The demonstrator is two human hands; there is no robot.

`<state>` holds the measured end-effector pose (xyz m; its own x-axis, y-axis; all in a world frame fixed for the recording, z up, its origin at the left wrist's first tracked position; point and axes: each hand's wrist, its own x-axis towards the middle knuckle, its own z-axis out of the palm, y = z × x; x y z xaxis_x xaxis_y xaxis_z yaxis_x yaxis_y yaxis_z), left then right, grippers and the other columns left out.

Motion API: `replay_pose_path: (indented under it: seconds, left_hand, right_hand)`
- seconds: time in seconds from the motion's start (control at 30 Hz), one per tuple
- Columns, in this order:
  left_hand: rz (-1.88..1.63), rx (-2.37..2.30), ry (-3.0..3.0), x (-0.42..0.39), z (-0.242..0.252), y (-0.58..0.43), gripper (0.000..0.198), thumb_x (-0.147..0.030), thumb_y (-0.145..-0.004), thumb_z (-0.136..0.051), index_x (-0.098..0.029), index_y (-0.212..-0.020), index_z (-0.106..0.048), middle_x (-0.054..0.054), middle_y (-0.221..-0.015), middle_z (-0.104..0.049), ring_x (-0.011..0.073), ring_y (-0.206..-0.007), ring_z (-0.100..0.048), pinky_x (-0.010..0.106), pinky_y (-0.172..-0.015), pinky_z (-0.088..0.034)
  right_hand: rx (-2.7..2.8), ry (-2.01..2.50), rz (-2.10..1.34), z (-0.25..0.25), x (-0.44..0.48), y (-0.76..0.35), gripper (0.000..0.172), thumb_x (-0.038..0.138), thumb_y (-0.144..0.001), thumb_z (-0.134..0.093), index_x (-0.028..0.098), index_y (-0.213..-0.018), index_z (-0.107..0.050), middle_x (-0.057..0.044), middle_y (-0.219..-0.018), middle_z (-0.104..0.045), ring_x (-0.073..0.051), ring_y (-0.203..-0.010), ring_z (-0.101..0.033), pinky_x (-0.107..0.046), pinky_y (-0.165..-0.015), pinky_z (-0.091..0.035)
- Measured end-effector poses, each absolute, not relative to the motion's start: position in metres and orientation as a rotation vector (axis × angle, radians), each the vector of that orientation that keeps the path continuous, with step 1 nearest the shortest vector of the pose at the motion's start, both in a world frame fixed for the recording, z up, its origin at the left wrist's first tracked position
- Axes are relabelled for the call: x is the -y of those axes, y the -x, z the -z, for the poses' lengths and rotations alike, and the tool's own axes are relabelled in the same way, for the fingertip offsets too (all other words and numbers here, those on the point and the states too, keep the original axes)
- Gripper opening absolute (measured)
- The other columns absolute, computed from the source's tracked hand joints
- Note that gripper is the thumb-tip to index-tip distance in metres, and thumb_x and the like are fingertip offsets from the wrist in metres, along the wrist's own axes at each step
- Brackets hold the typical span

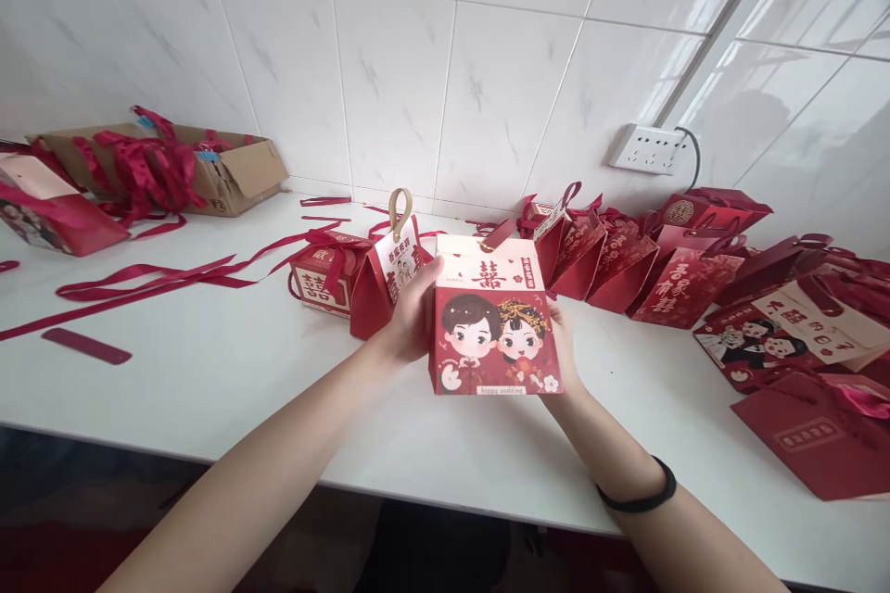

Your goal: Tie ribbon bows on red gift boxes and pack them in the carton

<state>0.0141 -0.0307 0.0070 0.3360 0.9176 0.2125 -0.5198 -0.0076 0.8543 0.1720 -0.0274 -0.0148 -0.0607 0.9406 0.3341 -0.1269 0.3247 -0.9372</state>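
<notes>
Between my two hands, above the white table, is a red wedding gift box [498, 343] with a cream top flap and a cartoon couple on its front. My left hand [412, 320] grips its left side, and my right hand [562, 343] grips the right side, its fingers mostly hidden behind the box. A dark red strap shows at the box's top. Just left of it stand a triangular red box [379, 292] with a tan loop and a smaller red box [324, 283] tied with a ribbon.
Many finished-looking red boxes [685, 287] line the right side. A cardboard carton [240, 176] full of red ribbon stands back left, near another red box [76, 218]. Loose ribbon [159, 276] and a dark red strap [87, 346] lie left. A power strip [649, 149] is on the tiled wall.
</notes>
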Motion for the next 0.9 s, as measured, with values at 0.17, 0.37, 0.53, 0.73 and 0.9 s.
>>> replay_pose_path:
  seconds: [0.17, 0.37, 0.53, 0.73, 0.9]
  left_hand:
    - [-1.284, -0.726, -0.960, 0.032, -0.010, -0.018, 0.035, -0.046, -0.070, -0.067, -0.014, -0.085, -0.064, 0.007, -0.081, -0.069, 0.0235, -0.075, -0.066, 0.034, -0.070, -0.050]
    - [-1.367, -0.769, -0.962, 0.033, -0.013, -0.019, 0.030, -0.044, -0.072, -0.067, -0.015, -0.078, -0.065, 0.004, -0.076, -0.070, 0.0196, -0.069, -0.066, 0.030, -0.066, -0.051]
    - [-1.331, -0.702, -0.987, 0.032, -0.011, -0.017, 0.028, -0.043, -0.075, -0.066, -0.016, -0.083, -0.068, 0.005, -0.085, -0.072, 0.0215, -0.077, -0.068, 0.033, -0.074, -0.053]
    - [-1.328, -0.698, -0.983, 0.032, -0.010, -0.016, 0.029, -0.043, -0.075, -0.065, -0.016, -0.083, -0.069, 0.005, -0.084, -0.072, 0.0220, -0.077, -0.068, 0.033, -0.073, -0.053]
    - [-1.318, -0.731, -0.985, 0.033, -0.012, -0.017, 0.031, -0.045, -0.072, -0.067, -0.015, -0.079, -0.067, 0.004, -0.074, -0.070, 0.0210, -0.070, -0.066, 0.032, -0.067, -0.052]
  right_hand:
    - [1.082, 0.933, -1.015, -0.004, 0.035, -0.173, 0.016, 0.034, -0.061, -0.067, 0.018, -0.064, -0.064, 0.002, -0.063, -0.066, -0.013, -0.055, -0.054, -0.023, -0.049, -0.043]
    - [1.114, 0.879, -1.029, -0.008, 0.033, -0.175, 0.015, 0.035, -0.063, -0.068, 0.020, -0.066, -0.067, 0.003, -0.063, -0.066, -0.013, -0.056, -0.055, -0.024, -0.051, -0.043]
    - [1.118, 0.841, -1.065, -0.007, 0.033, -0.174, 0.013, 0.031, -0.060, -0.070, 0.020, -0.065, -0.066, 0.002, -0.065, -0.068, -0.013, -0.058, -0.057, -0.024, -0.053, -0.046]
    - [1.136, 0.848, -1.069, -0.009, 0.034, -0.174, 0.016, 0.033, -0.060, -0.071, 0.020, -0.065, -0.064, 0.002, -0.068, -0.068, -0.013, -0.060, -0.058, -0.024, -0.054, -0.047]
    - [1.188, 0.879, -1.035, -0.008, 0.034, -0.174, 0.021, 0.039, -0.062, -0.070, 0.020, -0.069, -0.063, 0.000, -0.071, -0.069, -0.016, -0.062, -0.060, -0.027, -0.056, -0.050]
